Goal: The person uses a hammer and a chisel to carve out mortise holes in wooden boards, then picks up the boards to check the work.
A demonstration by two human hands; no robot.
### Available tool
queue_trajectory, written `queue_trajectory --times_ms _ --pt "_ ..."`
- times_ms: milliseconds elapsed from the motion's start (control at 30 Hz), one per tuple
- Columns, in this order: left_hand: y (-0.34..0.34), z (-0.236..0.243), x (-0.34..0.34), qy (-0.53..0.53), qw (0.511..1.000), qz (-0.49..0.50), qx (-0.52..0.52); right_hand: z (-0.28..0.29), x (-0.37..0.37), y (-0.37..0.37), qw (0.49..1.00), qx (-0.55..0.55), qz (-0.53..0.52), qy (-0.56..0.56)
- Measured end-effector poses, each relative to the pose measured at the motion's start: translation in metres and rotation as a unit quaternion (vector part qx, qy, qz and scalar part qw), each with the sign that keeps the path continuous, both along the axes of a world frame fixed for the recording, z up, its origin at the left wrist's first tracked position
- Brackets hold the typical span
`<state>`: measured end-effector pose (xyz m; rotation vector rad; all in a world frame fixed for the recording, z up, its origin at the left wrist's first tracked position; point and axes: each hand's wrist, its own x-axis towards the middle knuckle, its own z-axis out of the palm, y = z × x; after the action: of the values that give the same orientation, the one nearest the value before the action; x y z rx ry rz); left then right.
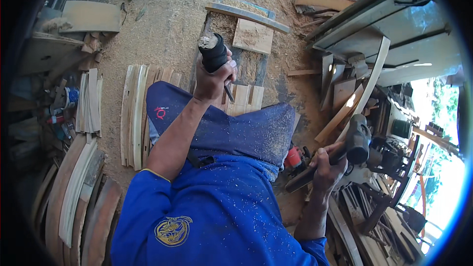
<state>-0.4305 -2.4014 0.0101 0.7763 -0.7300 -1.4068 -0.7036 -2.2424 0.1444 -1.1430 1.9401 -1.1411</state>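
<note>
currently i see the left hand [215,80] gripping a chisel [214,58], upper centre; the right hand [326,170] grips a hammer [358,144], lower right.

Rocking a bright blue top [226,212], kinda loose, with sleeves [139,197] ending around the elbows and thin yellow trim [156,173] on the left cuff. Sports a roundish gold crest [172,230] on the left chest, stitched or printed, can't really tell. Goes navy across the lap with a draped garment [226,140], plus a small red logo [160,113] near the left knee. Shows a bit of black strap [199,161] at the waist. Totally dusted with pale specks. Bare below the sleeves, left hand [212,83] and right hand [325,172] included.
</note>
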Motion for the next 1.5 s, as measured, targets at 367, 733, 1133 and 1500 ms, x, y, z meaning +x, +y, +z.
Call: queue_trajectory --times_ms 367,733,1133,1500 --pt "0.004 -0.017 -0.014 -0.043 0.999 -0.028 0.006 -0.01 -0.011 0.008 0.996 0.037 -0.044 -0.069" --pt "0.004 -0.019 -0.019 -0.016 1.0 -0.014 0.008 -0.019 -0.013 0.005 0.997 0.059 -0.008 -0.054" --pt "0.002 -0.023 -0.019 -0.054 0.998 -0.017 -0.001 -0.022 -0.014 0.01 0.995 0.071 -0.02 -0.065" --pt "0.006 -0.029 -0.033 -0.065 0.998 -0.003 -0.027 -0.012 -0.016 0.004 0.997 0.075 -0.001 0.01"
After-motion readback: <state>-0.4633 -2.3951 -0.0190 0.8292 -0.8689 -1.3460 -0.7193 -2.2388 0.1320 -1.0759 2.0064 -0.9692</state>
